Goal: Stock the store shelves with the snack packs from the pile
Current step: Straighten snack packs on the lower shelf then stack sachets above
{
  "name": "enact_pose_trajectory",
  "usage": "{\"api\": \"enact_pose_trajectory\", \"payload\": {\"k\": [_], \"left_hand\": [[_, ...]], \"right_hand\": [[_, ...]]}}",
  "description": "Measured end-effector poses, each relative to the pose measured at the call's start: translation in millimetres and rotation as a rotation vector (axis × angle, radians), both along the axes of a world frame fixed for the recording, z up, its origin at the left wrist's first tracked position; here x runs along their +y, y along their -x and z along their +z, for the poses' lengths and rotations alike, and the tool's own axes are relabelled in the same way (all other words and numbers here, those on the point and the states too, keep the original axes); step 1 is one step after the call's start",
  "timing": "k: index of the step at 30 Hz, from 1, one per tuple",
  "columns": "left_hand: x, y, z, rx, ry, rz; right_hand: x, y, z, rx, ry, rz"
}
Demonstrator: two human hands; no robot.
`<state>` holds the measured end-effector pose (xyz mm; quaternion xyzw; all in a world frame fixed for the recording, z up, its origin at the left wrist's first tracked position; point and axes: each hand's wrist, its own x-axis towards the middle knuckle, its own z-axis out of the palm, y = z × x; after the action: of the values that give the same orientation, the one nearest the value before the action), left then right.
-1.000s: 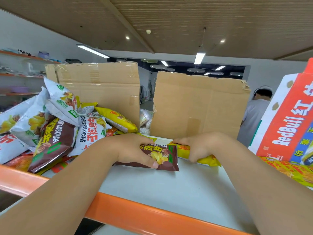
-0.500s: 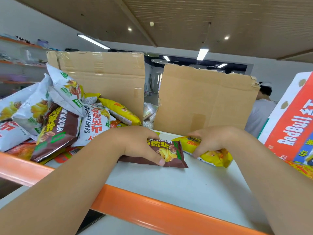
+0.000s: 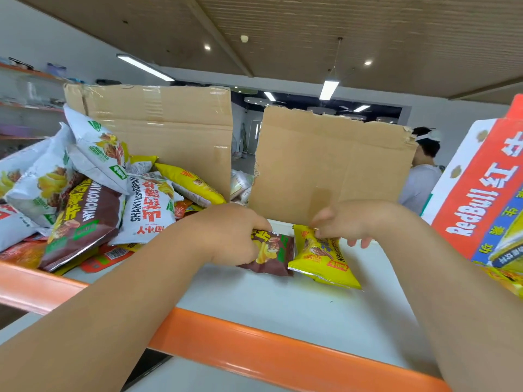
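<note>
Centrally, head view: left grip (image 3: 235,236), bare fingers curled round the upper end of a brown snack pack (image 3: 276,258). Just beside it, right grip (image 3: 348,222), fingertips pinching the top edge of a yellow snack pack (image 3: 322,258), one finger hanging loose behind. Both packs low on the white shelf (image 3: 283,304), touching side by side, brown to the left, just before the foot of the right cardboard sheet (image 3: 325,165). Along the shelf's near edge, an orange rail (image 3: 254,338), crossed by both forearms. At left, the pile (image 3: 93,193) of snack packs, white, brown, yellow and red, heaped against the left cardboard sheet (image 3: 158,131), near the left forearm. Between the two upright sheets, a narrow gap with more packs behind it. At far right, a tilted red, white and blue Red Bull carton (image 3: 481,188), above orange and yellow wrappers. Behind the right sheet, a person in a white shirt (image 3: 421,179), partly hidden.
</note>
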<state>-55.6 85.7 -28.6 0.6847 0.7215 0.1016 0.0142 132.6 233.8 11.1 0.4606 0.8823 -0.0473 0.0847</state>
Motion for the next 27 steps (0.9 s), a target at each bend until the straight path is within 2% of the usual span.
{"api": "enact_pose_trajectory", "payload": {"k": [6,10,11,13,15,18,20,22,24,27], "left_hand": [[0,-2,-1,0.036,-0.020,0.015],[-1,-1,2,0.089,-0.081,0.096],[-2,-1,6,0.080,-0.060,0.110],[-5,-2,15,-0.053,-0.010,0.127],[-12,-8,22,-0.169,0.016,0.151],[-11,-21,25,-0.226,-0.047,0.165],[-7,-31,21,-0.161,-0.070,0.229],[-3,-40,16,0.000,0.046,0.301],[2,-47,11,0.036,0.151,0.336],[7,-55,4,0.056,0.204,0.346]], "right_hand": [[-6,0,4,-0.145,-0.046,0.202],[-24,2,14,-0.406,-0.098,0.223],[-25,1,16,-0.466,-0.112,0.205],[-24,-6,17,-0.521,-0.167,0.156],[-26,-20,18,-0.466,-0.176,0.104],[-36,-42,16,-0.352,-0.116,0.081],[-41,-53,7,-0.304,-0.098,0.111],[-47,-58,-8,-0.198,-0.076,0.118],[-53,-59,-23,-0.066,-0.075,0.130],[-57,-69,-32,0.101,-0.101,0.163]]}}
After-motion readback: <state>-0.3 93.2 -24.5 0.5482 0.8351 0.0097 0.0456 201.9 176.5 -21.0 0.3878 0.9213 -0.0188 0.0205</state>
